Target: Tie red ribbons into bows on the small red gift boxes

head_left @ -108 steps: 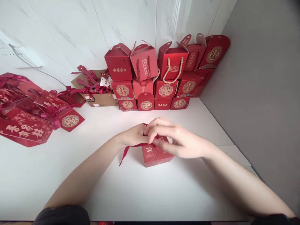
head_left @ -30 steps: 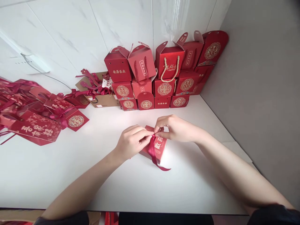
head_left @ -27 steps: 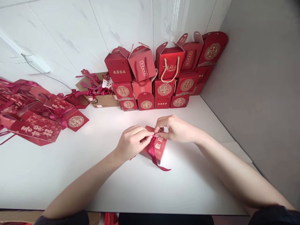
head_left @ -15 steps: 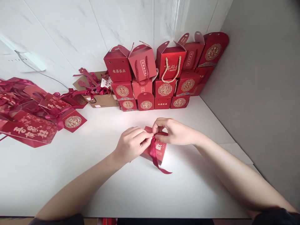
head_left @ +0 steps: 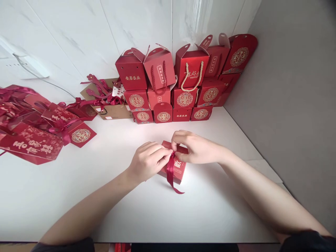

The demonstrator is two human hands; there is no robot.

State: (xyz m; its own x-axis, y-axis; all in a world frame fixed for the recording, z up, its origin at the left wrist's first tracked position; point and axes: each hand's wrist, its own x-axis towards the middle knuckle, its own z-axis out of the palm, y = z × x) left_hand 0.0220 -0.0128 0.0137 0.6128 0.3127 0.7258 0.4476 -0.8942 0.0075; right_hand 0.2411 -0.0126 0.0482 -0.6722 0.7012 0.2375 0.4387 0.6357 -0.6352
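A small red gift box [head_left: 179,172] with pale lettering lies flat on the white table, partly covered by my hands. A dark red satin ribbon [head_left: 171,172] crosses it, and one loose tail hangs over the near side onto the tabletop. My left hand [head_left: 149,160] is closed, thumb and fingers pinching the ribbon at the middle of the box. From the other side, my right hand [head_left: 193,147] pinches the same ribbon, its fingertips almost touching the left ones. The exact crossing of the ribbon is hidden by my fingertips.
Red gift boxes [head_left: 158,75] are stacked against the tiled wall, some with rope handles. Left of them stands a cardboard box [head_left: 115,113] full of ribbons and tags. A pile of ribboned red boxes [head_left: 34,141] covers the far left. A grey panel [head_left: 294,105] borders the right.
The ribbon's loose tail has swung left and hangs straighter. Both hands keep their pinch, with only slight finger movement at the ribbon.
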